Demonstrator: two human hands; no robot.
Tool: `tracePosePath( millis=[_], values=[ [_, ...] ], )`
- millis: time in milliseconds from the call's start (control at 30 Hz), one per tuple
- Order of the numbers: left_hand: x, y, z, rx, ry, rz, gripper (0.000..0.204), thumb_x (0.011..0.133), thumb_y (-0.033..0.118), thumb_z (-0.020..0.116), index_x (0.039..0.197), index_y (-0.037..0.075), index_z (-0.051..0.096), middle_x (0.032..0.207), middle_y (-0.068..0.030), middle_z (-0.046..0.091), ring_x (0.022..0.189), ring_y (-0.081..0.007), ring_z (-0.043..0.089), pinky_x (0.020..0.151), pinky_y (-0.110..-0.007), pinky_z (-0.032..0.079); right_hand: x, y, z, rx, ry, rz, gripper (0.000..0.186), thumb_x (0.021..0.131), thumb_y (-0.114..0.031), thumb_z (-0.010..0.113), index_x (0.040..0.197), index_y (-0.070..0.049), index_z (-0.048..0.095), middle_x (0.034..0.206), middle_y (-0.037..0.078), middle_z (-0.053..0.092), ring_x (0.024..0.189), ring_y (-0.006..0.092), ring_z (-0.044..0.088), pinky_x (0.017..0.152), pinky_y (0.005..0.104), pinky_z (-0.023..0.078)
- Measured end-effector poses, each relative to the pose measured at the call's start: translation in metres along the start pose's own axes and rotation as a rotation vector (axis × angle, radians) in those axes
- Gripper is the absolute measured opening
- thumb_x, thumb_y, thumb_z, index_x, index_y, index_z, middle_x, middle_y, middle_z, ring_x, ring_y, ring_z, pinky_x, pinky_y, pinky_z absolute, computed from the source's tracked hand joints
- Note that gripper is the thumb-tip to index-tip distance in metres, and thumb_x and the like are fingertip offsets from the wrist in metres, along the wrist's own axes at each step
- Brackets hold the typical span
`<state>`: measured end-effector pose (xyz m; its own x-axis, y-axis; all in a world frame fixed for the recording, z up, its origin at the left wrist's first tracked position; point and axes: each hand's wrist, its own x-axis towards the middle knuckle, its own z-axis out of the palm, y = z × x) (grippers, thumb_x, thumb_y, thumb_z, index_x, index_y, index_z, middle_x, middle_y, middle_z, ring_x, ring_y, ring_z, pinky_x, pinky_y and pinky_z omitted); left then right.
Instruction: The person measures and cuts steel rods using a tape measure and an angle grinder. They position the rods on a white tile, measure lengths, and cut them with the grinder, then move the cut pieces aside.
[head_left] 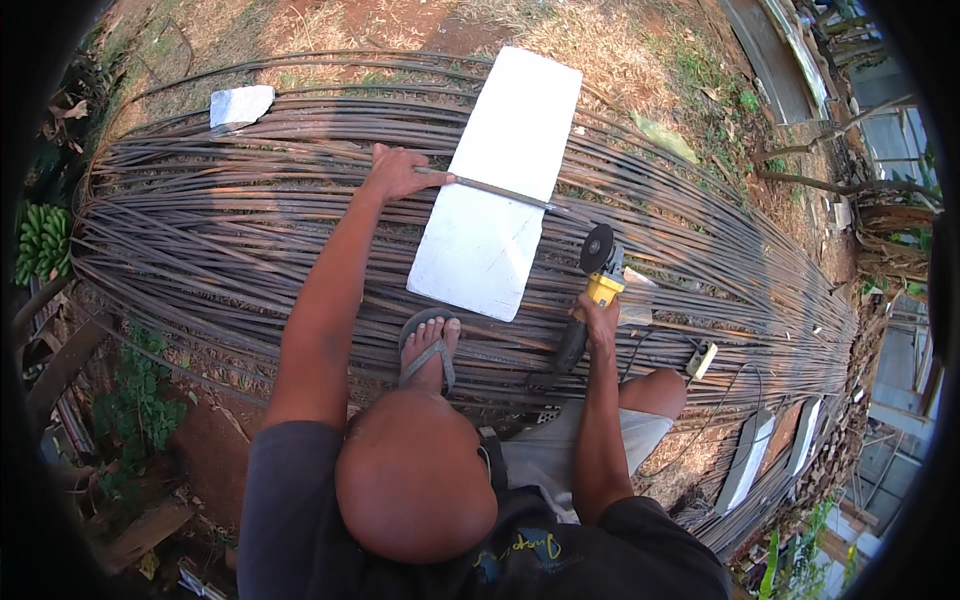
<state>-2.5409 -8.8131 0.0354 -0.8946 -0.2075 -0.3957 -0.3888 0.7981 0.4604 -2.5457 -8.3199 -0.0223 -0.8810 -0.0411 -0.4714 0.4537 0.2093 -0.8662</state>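
Note:
My left hand (pixel 397 173) is closed around one end of a steel rod (pixel 500 192), which lies across a long white slab (pixel 478 255). The rod's far end reaches just past the slab's right edge. In my right hand (pixel 598 318) is a yellow and black angle grinder (pixel 603 288), gripped by its body. Its dark round disc (pixel 597 248) points away from me, right of the slab and apart from the rod. Whether the disc is spinning, I cannot tell. Beneath everything spreads a wide bundle of rusty steel rods (pixel 250 215).
My sandalled foot (pixel 428 350) rests on the rods near the slab's close end. A white stone piece (pixel 241 107) sits far left. To the right are a pale power socket block (pixel 703 360), a loose cable (pixel 740 385) and two pale slabs (pixel 745 460). Green bananas (pixel 43 243) lie at the left edge.

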Motion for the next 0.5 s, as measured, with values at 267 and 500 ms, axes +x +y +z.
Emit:
tracePosePath(
  millis=[267,500],
  values=[
    [0.004,0.033,0.000,-0.007,0.089,-0.013,0.067,0.075,0.073,0.079,0.076,0.007,0.067,0.077,-0.0097,0.064,0.091,-0.0295,0.061,0.106,-0.049,0.029,-0.020,-0.108,-0.060,0.312,0.123,-0.042,0.033,0.082,-0.002,0.070,0.111,0.000,0.056,0.082,0.009,0.066,0.065,0.0210,0.069,0.059,0.0347,0.058],
    [-0.040,0.081,0.005,-0.144,0.446,0.241,0.038,0.087,0.030,0.084,0.101,0.002,0.063,0.102,-0.0124,0.065,0.102,-0.0265,0.061,0.094,-0.045,0.044,-0.044,-0.144,-0.122,0.546,0.124,-0.153,0.039,0.087,-0.005,0.069,0.121,0.002,0.050,0.087,0.012,0.067,0.070,0.0242,0.072,0.064,0.0393,0.062]
  ],
)
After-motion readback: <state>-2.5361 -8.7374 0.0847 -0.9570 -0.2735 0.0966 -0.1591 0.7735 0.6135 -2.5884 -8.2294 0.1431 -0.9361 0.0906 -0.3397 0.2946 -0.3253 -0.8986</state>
